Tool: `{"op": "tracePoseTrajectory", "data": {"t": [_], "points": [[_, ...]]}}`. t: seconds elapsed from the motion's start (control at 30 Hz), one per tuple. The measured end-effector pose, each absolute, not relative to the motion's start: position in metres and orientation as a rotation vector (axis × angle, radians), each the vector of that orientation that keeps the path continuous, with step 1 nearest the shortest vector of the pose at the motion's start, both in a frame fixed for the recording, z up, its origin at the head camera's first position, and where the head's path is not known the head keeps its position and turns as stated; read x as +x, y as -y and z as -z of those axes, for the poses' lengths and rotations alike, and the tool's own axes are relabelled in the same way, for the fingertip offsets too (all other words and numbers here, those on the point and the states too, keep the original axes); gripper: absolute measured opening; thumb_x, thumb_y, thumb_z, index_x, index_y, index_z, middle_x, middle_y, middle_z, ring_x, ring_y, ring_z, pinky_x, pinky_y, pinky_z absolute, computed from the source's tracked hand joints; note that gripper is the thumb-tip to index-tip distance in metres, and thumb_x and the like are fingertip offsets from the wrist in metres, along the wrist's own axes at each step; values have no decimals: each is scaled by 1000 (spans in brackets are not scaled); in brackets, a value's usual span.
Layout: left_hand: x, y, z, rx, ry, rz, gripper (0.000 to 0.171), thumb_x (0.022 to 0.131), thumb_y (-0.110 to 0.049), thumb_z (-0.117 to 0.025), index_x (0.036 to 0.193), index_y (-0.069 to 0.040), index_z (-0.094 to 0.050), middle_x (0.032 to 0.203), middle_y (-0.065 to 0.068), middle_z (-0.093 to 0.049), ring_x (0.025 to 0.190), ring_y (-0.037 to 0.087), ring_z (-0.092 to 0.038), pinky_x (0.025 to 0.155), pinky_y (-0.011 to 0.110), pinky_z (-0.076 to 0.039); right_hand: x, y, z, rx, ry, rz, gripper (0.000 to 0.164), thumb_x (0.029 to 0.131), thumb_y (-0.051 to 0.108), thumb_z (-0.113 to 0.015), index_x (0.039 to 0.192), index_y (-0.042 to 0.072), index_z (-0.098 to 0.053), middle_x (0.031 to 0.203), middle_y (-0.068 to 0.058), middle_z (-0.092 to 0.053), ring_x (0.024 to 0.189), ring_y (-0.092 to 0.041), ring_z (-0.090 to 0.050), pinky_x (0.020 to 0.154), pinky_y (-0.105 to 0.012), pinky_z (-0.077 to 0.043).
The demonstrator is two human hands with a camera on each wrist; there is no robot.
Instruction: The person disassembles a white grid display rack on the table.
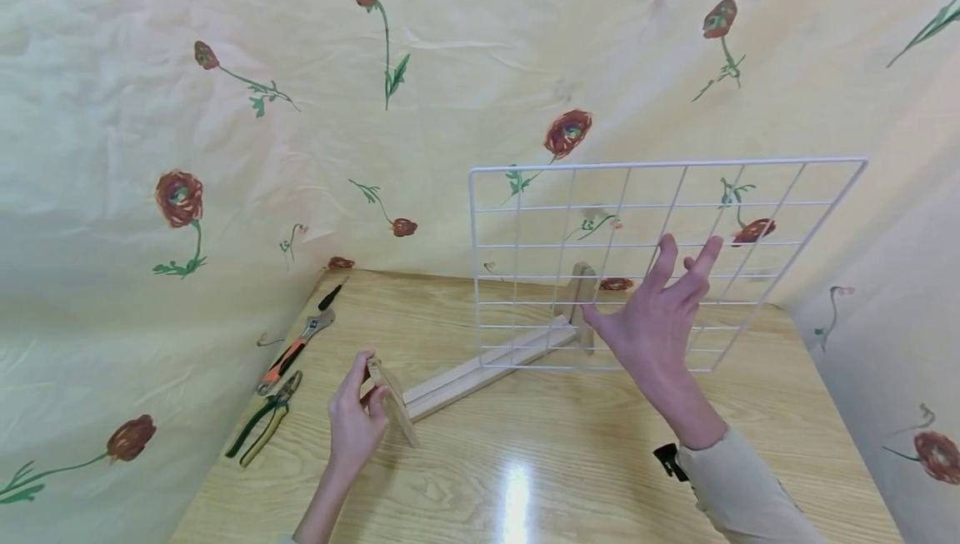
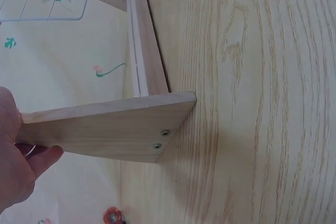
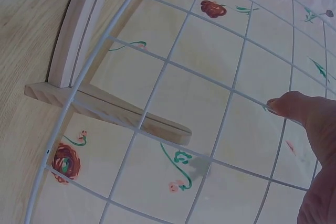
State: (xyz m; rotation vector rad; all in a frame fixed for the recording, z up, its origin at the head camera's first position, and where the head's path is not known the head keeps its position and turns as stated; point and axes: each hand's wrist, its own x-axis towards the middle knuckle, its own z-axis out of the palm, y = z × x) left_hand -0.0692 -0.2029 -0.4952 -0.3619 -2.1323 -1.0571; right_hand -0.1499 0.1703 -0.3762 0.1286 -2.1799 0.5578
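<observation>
A wooden frame of two parallel bars (image 1: 450,391) with an upright end board at each end stands on the table. My left hand (image 1: 356,423) pinches the top of the near end board (image 2: 110,129), whose outer face shows two screw heads (image 2: 165,132). A white wire grid (image 1: 667,164) is held tilted upright above and in front of the far end board (image 3: 165,129). Spread across the grid, my right hand (image 1: 660,323) holds its wires; the thumb (image 3: 289,103) lies against one wire in the right wrist view, where the other fingers are hidden.
Along the table's left edge lie pliers (image 1: 270,419), an adjustable wrench (image 1: 296,351) and a black-handled screwdriver (image 1: 330,296). A small black object (image 1: 670,461) lies under the right forearm. Flower-patterned cloth (image 1: 450,111) hangs behind and at both sides of the wood-grain table (image 1: 465,494).
</observation>
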Motion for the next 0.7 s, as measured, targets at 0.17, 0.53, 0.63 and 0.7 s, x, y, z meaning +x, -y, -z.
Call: {"op": "tracePoseTrajectory", "data": {"t": [0.17, 0.53, 0.63, 0.7], "points": [[-67, 202, 496, -353, 2133, 1043, 43, 98, -20, -61, 130, 8, -56, 112, 28, -65, 101, 46, -65, 64, 34, -60, -150, -170, 376, 120, 2181, -567, 133, 50, 27, -100, 148, 6, -13, 155, -36, 7, 118, -55, -30, 73, -64, -42], [-61, 200, 495, -315, 2129, 1011, 40, 98, -15, -64, 129, 8, -55, 109, 29, -65, 97, 46, -66, 58, 41, -61, -150, -171, 378, 89, 2195, -570, 132, 48, 27, -100, 148, 3, -16, 155, -35, 7, 118, -55, -30, 69, -64, -42], [-60, 199, 496, -309, 2126, 1006, 40, 97, -13, -65, 130, 8, -55, 111, 30, -64, 96, 47, -66, 57, 42, -61, -151, -171, 378, 88, 2191, -563, 133, 47, 26, -101, 148, 3, -16, 156, -35, 7, 117, -55, -31, 69, -64, -42], [-59, 199, 496, -303, 2127, 1008, 41, 95, -8, -66, 131, 8, -54, 111, 29, -64, 96, 47, -66, 57, 42, -61, -151, -171, 379, 92, 2184, -563, 133, 47, 26, -101, 148, 3, -17, 156, -35, 6, 117, -55, -31, 69, -64, -42]]}}
